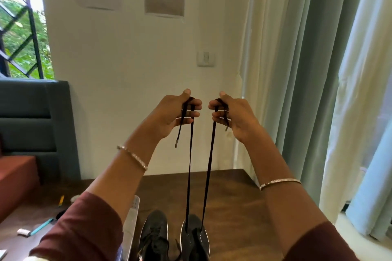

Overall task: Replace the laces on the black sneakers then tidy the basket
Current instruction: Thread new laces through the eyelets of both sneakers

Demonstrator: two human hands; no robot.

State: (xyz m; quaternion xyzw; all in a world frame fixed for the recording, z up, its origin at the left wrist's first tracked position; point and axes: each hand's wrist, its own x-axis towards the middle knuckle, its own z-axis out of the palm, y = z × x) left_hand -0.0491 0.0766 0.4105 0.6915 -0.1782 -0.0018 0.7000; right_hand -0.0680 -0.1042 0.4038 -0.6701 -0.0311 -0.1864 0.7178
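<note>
While raised at 12 o'clock, left grip (176, 112) clenches one lace (189, 165) end | right grip (231, 114) clenches the other | lace rises from sneaker (194, 237) on tabletop (229, 197), 6 o'clock | basket (132, 218), 7 o'clock, contents hidden

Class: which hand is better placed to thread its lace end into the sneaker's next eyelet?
Probably the left hand: its lace tip dangles free, well below it, while the right hand holds its tip short against the palm.
</note>
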